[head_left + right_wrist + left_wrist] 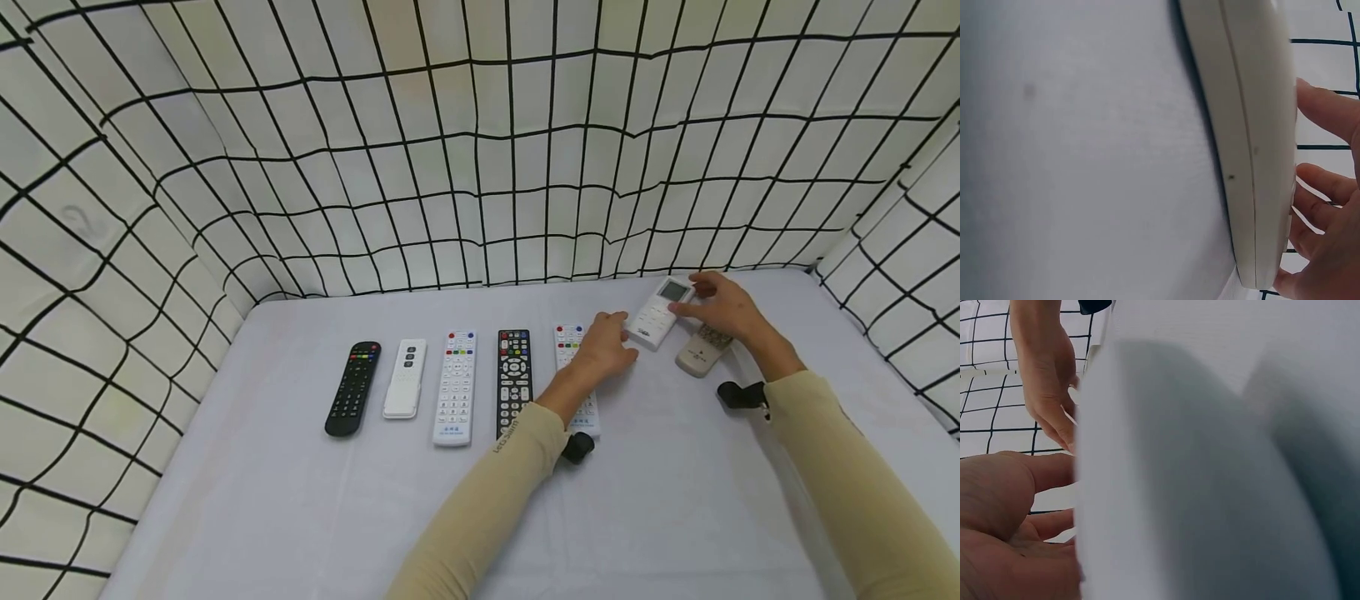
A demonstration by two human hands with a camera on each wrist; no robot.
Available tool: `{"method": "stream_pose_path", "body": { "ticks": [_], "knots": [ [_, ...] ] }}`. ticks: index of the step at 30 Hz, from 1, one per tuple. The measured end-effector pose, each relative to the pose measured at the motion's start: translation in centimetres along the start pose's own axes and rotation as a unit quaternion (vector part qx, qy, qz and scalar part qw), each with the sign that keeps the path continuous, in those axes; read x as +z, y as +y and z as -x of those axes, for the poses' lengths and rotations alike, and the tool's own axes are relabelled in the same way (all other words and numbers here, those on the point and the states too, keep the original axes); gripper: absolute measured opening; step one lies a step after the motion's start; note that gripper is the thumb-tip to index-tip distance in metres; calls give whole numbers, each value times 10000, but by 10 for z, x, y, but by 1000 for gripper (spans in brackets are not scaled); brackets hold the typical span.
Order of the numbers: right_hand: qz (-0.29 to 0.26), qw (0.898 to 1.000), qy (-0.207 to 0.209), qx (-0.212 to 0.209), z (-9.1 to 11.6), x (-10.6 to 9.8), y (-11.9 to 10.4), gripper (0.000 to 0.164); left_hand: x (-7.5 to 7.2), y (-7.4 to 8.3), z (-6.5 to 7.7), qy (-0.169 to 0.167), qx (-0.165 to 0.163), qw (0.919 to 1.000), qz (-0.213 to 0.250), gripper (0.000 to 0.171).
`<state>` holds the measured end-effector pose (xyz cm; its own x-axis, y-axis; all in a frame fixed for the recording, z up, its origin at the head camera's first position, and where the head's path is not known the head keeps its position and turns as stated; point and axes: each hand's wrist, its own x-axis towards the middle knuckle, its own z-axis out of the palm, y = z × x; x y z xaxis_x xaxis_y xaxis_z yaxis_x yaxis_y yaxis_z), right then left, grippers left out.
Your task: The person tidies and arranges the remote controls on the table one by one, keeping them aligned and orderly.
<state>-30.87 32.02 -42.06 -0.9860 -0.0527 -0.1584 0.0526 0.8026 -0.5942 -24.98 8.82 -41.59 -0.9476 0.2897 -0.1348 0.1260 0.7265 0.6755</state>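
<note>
A white remote control with a small grey screen (654, 317) lies slanted at the right end of a row of remotes. At its upper right corner, my right hand (726, 308) pinches it, thumb on the right edge and fingertips by the top. My left hand (606, 346) is at its lower left end, fingers and thumb spread apart, fingertips close to the edge. Under the right hand lies a beige remote (702, 353), partly covered; its side fills much of the right wrist view (1241, 144). A white remote with coloured buttons (587, 414) lies partly hidden beneath the left forearm.
Further left lie a black-and-silver remote (514, 367), a white keypad remote (454, 390), a slim white remote (405, 379) and a black remote (353, 388). They rest on a white cloth-covered table (300, 517). Black netting (480, 167) over white walls encloses the back and sides.
</note>
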Motion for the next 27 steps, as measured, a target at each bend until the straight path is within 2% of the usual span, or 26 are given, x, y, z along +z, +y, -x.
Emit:
{"method": "stream_pose_path", "body": {
  "ticks": [9,15,21,27],
  "knots": [
    [46,9999,1,-134,4,1,-1,90,3,-1,-5,200,-1,9998,-92,62],
    [112,9994,226,-218,5,2,-1,78,3,-1,-6,277,-16,9996,55,57],
    [-289,9977,576,-186,9,4,-5,67,3,1,-6,307,-105,9986,409,53],
    [-688,9941,808,-240,12,3,-11,64,4,2,-5,418,-156,9965,705,52]
  ]
}}
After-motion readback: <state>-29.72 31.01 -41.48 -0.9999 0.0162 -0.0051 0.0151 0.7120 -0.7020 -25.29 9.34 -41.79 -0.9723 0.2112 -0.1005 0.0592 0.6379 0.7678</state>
